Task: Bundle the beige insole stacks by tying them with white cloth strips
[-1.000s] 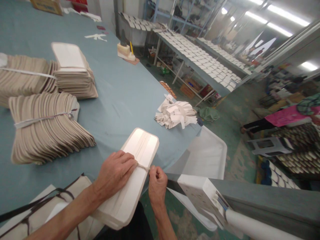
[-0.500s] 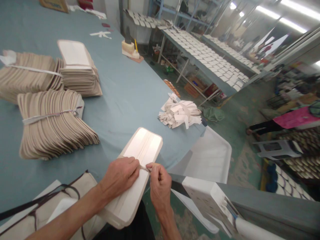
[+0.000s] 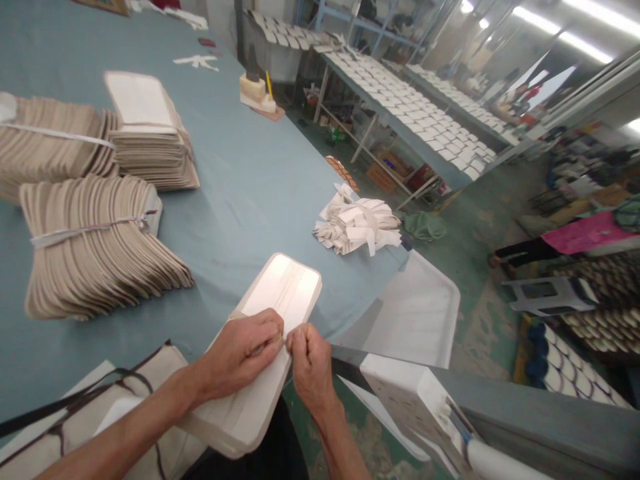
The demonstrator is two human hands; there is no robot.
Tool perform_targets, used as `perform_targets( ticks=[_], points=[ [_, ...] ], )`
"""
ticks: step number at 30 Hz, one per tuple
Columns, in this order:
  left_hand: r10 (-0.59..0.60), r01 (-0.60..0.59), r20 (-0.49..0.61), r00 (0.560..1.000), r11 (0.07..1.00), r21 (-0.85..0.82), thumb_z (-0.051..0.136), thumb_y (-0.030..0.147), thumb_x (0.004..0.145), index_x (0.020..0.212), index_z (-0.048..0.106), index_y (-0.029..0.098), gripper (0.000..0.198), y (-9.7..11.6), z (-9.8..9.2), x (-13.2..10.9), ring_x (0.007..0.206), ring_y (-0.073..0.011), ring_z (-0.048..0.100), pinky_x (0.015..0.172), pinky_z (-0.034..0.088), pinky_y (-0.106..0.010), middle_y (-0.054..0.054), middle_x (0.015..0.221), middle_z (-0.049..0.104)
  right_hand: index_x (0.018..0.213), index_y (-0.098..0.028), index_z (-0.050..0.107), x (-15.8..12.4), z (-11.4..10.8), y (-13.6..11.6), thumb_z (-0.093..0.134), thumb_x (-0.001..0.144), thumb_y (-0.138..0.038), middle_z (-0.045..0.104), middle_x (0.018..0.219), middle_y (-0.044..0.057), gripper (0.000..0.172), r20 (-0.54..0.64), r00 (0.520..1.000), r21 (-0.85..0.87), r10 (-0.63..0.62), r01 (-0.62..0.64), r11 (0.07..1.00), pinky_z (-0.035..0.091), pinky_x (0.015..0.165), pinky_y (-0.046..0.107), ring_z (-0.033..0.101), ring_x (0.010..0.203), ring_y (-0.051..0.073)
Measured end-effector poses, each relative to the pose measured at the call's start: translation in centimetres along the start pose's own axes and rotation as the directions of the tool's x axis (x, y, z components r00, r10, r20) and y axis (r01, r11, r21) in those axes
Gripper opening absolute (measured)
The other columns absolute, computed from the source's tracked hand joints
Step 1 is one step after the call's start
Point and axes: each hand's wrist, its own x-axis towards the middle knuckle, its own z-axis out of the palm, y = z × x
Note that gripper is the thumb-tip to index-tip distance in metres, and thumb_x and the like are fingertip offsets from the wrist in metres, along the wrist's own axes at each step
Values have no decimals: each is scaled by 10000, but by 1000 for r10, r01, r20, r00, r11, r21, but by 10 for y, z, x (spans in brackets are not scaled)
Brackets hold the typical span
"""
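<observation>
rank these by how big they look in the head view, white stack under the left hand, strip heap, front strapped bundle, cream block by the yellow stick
1. Front strapped bundle and white stack, too close to rank: left hand hides part of the stack
2. Strip heap
3. Cream block

Past the left hand [image 3: 245, 347], an open lane ran up the desk [image 3: 240, 193] between 3 tan piles [image 3: 100, 267] on the left and a heap of strips [image 3: 360, 223] on the right. A white casing [image 3: 400, 400] stood beside the right hand [image 3: 310, 367], leaving a narrow gap. Room beneath the pale stack [image 3: 295, 287] was perhaps tight; shadow obscured it.
</observation>
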Motion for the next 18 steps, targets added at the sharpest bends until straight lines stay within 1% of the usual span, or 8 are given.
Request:
perform_targets(
  ticks=[2, 3, 4, 6, 8, 10, 13, 18],
  points=[
    [-55, 73, 85, 995, 972, -224, 432, 292, 1028, 742, 471, 176, 310, 0, -3, 8, 751, -137, 503, 704, 378, -270, -15, 847, 596, 778, -219, 491, -1, 0, 3, 383, 1068, -386, 528, 679, -26, 351, -14, 1000, -12, -12, 12, 1000, 329, 620, 300, 488, 636, 144],
    [-85, 119, 127, 988, 948, -294, 452, 320, 1020, 729, 481, 174, 326, -1, -4, 11, 723, -134, 489, 681, 377, -266, -10, 808, 594, 775, -220, 488, -2, 0, 3, 386, 1067, -383, 521, 670, -28, 350, -20, 1000, -14, -17, 16, 1000, 323, 609, 300, 480, 625, 143],
    [-111, 162, 166, 980, 929, -333, 466, 351, 1013, 721, 492, 171, 344, -2, -4, 13, 701, -134, 476, 659, 370, -266, -7, 770, 584, 772, -221, 486, -2, -1, 3, 387, 1067, -380, 516, 662, -30, 350, -26, 999, -10, -20, 19, 1000, 322, 603, 300, 476, 617, 143],
    [-136, 211, 227, 964, 914, -348, 469, 408, 1011, 718, 508, 167, 381, -6, -5, 16, 682, -137, 460, 640, 357, -269, -3, 724, 556, 774, -223, 483, -1, -2, 2, 377, 1070, -375, 536, 670, -24, 350, -31, 999, 24, -24, 25, 999, 345, 614, 297, 496, 626, 144],
    [-146, 225, 260, 955, 924, -309, 454, 434, 1017, 728, 509, 168, 397, -10, -7, 17, 665, -133, 435, 620, 341, -267, 8, 701, 515, 777, -223, 478, 0, -4, 2, 368, 1074, -375, 559, 686, -15, 351, -25, 999, 66, -32, 34, 997, 374, 637, 293, 522, 647, 147],
    [-129, 191, 277, 952, 959, -211, 437, 411, 1024, 729, 482, 175, 381, -12, -12, 17, 649, -128, 404, 608, 321, -268, 21, 686, 476, 770, -225, 469, 1, -6, 2, 363, 1075, -377, 556, 682, -15, 357, -19, 998, 86, -52, 53, 995, 382, 636, 290, 523, 644, 145],
    [-68, 79, 303, 951, 997, -24, 399, 332, 1036, 749, 440, 185, 326, -12, -19, 16, 663, -128, 424, 636, 312, -280, 22, 715, 493, 752, -228, 450, 1, -8, 8, 358, 1076, -363, 520, 659, -24, 363, -21, 997, 62, -71, 72, 995, 362, 606, 286, 491, 616, 140],
    [13, -85, 337, 941, 976, 201, 328, 274, 1058, 816, 394, 212, 259, -14, -24, 13, 667, -148, 472, 644, 300, -325, 21, 765, 512, 763, -230, 434, -3, -13, 22, 365, 1078, -329, 502, 669, -30, 337, 4, 996, 6, -91, 91, 996, 347, 615, 289, 476, 622, 137]
  ],
)
